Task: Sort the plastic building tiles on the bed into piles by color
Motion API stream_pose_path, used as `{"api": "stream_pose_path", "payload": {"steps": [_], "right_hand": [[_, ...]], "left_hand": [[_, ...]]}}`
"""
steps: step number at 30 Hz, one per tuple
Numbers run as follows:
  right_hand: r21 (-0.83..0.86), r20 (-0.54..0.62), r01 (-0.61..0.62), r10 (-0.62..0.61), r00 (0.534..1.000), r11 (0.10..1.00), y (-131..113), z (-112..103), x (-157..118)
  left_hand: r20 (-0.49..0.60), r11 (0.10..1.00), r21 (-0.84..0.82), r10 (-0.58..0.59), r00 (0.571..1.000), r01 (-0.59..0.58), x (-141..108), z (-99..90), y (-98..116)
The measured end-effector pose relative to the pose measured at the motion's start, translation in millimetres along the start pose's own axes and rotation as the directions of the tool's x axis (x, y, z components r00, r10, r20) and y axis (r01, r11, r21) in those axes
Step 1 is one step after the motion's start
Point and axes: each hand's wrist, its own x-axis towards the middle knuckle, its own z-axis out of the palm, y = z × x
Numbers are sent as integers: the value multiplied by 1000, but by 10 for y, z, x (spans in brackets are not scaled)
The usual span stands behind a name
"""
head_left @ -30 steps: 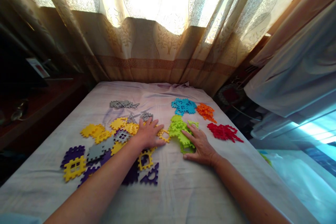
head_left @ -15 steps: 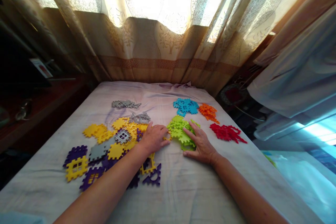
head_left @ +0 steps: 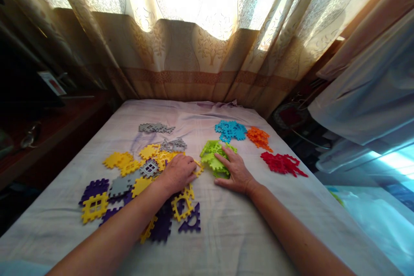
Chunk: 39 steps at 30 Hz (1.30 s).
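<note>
My left hand lies over the right side of a mixed heap, its fingers bent and close together. A yellow notched interlocking piece sticks out at its fingertips, apparently gripped. My right hand has its fingers spread against the right side of a lime green pile of interlocking pieces. Under and around my left forearm lie yellow pieces, purple pieces and a grey window-shaped piece. A yellow square frame and a purple triangular piece lie nearer to me.
Sorted piles lie farther back on the sheet-covered surface: grey, blue, orange and red. A curtain hangs behind. Dark furniture stands left, and cloth hangs at right.
My right hand has moved left, and the lime green pile has shifted left with it. My left hand has drawn back slightly left, the yellow piece moving with it.
</note>
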Motion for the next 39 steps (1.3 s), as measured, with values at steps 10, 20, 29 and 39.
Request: {"api": "stream_pose_path", "payload": {"steps": [10, 20, 29, 39], "right_hand": [[-11, 13, -224, 224, 975, 975, -540, 160, 612], [-48, -19, -369, 368, 930, 928, -697, 309, 1248], [-44, -101, -468, 462, 881, 883, -592, 422, 1698], [-37, -144, -453, 444, 884, 891, -354, 486, 1904]], "left_hand": [[-139, 987, -128, -110, 984, 92, -390, 17, -150], [-173, 961, -237, -188, 967, 144, -449, 117, -143], [-178, 956, -255, -193, 965, 144, -464, 124, -128], [-151, 948, -274, -209, 966, 163, -471, 108, -126]]}}
